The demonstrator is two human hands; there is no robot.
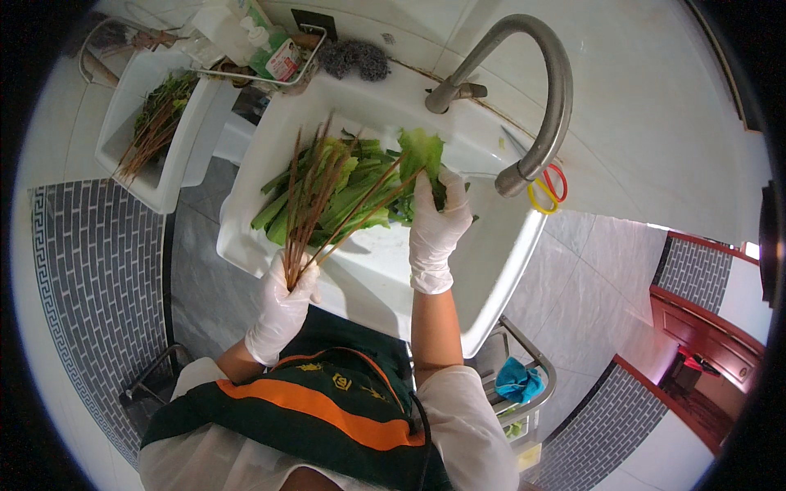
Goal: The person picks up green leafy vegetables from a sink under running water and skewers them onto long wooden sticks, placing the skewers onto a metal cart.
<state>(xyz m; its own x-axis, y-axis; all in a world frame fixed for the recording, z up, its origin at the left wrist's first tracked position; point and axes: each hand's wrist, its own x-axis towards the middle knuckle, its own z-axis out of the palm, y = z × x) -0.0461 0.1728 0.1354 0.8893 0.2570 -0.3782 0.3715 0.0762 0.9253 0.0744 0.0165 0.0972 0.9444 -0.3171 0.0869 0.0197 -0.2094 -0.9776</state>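
My gloved left hand (282, 303) is closed around the lower ends of a bunch of thin reddish-brown stems (307, 204), which fan upward over the sink. A couple of these stems lean right, toward my gloved right hand (440, 217). That hand has its fingers bent around a broad green leaf (422, 150); whether the stem tips are also between its fingers is hidden. Beneath both hands, long leafy greens (352, 196) lie heaped in the white sink (368, 286).
A curved metal faucet (561, 90) arches over the sink's right side. Red and yellow rings (540, 196) hang by its spout. At left, a white tub (139, 155) holds more stemmed greens. A steel scrubber (354, 60) and green bottle (274, 57) sit behind; a blue cloth (518, 380) lies right.
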